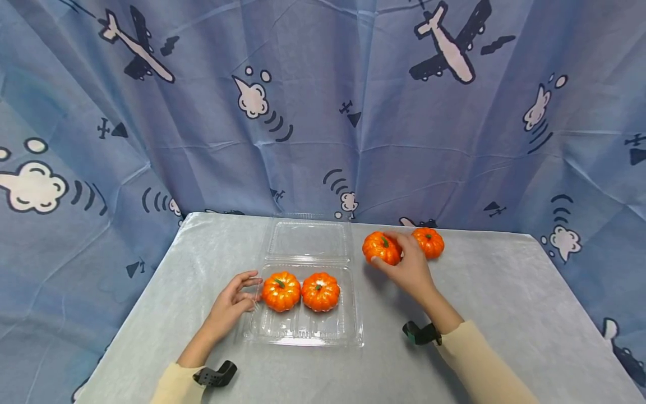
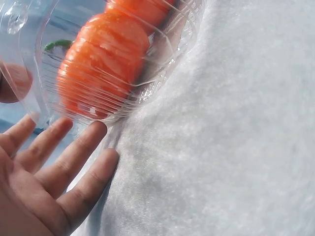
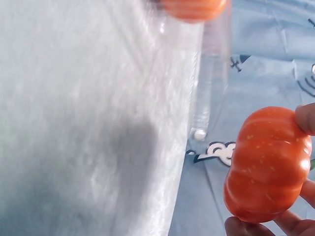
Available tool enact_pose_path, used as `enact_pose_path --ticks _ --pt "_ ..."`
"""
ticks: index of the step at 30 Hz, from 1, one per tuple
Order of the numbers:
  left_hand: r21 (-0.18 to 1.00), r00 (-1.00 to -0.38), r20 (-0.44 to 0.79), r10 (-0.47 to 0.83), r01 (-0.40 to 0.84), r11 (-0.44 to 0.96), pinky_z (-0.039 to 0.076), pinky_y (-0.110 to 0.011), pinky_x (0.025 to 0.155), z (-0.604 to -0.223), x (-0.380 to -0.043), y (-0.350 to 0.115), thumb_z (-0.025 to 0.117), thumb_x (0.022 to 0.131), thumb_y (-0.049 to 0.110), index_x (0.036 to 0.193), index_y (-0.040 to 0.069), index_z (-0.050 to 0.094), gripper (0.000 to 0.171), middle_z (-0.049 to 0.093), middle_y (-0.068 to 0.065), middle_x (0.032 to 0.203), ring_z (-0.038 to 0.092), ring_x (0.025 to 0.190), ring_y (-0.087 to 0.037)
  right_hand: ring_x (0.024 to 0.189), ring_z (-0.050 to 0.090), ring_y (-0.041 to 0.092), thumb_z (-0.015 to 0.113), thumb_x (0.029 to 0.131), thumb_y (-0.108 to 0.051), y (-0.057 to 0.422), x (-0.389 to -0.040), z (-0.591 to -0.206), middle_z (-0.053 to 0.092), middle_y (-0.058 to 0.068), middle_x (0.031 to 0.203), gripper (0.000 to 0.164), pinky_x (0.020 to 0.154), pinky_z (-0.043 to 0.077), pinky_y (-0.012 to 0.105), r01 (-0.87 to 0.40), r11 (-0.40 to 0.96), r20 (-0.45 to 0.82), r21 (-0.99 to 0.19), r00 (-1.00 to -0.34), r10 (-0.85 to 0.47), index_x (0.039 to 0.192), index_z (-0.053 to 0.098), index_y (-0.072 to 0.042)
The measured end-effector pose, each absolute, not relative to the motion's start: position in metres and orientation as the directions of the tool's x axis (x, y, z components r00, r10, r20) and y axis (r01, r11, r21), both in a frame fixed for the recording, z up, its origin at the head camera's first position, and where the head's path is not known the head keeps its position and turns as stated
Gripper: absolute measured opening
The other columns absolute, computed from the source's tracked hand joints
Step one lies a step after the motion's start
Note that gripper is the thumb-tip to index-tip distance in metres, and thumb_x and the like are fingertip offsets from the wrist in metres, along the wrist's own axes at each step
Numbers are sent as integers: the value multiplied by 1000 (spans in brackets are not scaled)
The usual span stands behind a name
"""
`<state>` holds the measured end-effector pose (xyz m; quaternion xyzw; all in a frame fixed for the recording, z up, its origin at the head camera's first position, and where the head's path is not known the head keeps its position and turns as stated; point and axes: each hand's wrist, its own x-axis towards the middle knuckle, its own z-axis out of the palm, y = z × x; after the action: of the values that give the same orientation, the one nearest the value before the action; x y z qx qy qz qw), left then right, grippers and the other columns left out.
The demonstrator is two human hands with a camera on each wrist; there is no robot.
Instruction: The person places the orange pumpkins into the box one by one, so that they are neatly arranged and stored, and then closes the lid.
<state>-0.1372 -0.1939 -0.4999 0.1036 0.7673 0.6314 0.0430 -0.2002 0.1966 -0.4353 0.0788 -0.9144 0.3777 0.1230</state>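
Observation:
My right hand [image 1: 407,268] holds a small orange pumpkin [image 1: 382,248] between thumb and fingers, to the right of a clear plastic clamshell box [image 1: 303,331]. In the right wrist view the held pumpkin [image 3: 268,164] is off the table, its shadow falling on the cloth. Two more pumpkins sit side by side in the box's base, a left one [image 1: 281,292] and a right one [image 1: 321,292]. At the box's left wall my left hand [image 1: 229,303] has its fingers extended; the left wrist view shows the fingertips [image 2: 98,130] right at the ribbed plastic.
Behind my right hand another pumpkin [image 1: 429,243] rests near the table's back edge. The box's lid [image 1: 309,240] lies folded back, away from me. A pale cloth covers the table [image 1: 504,292]. A blue curtain [image 1: 313,112] with plane drawings hangs behind.

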Motion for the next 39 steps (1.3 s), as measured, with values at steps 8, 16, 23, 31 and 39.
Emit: enact_pose_path --ticks 8,16,23,31,39 --pt "976 -976 63 207 103 189 55 -26 71 -500 -138 -195 52 82 -11 139 -2 40 59 50 -31 133 65 99 -34 108 53 28 80 75 -22 188 -181 -426 56 13 125 59 83 50 44 -279 680 297 -678 -950 -94 127 58 -9" --pt "976 -978 53 200 94 198 55 -26 72 -500 -138 -195 51 82 -10 139 0 41 59 50 -31 134 66 98 -29 104 52 22 82 71 -19 180 -166 -419 58 12 122 57 78 48 34 -339 647 333 -683 -933 -138 124 60 -11" --pt "977 -977 59 204 98 189 55 -26 71 -500 -138 -195 50 82 -11 139 -1 41 58 50 -31 133 66 98 -28 102 53 19 83 70 -19 171 -152 -410 58 9 121 58 75 48 30 -379 619 345 -688 -921 -181 123 61 -13" --pt "977 -977 59 205 98 189 55 -25 70 -499 -137 -194 50 83 -10 139 0 41 58 51 -31 133 66 97 -26 104 55 17 84 68 -19 157 -136 -405 59 5 122 57 75 50 28 -438 581 366 -686 -898 -245 120 62 -15" --pt "980 -977 49 207 87 178 55 -25 70 -500 -137 -193 51 84 -9 139 1 40 57 50 -31 134 66 98 -25 103 57 15 84 68 -18 140 -123 -402 57 1 122 57 79 53 27 -497 497 380 -712 -867 -323 121 61 -19"
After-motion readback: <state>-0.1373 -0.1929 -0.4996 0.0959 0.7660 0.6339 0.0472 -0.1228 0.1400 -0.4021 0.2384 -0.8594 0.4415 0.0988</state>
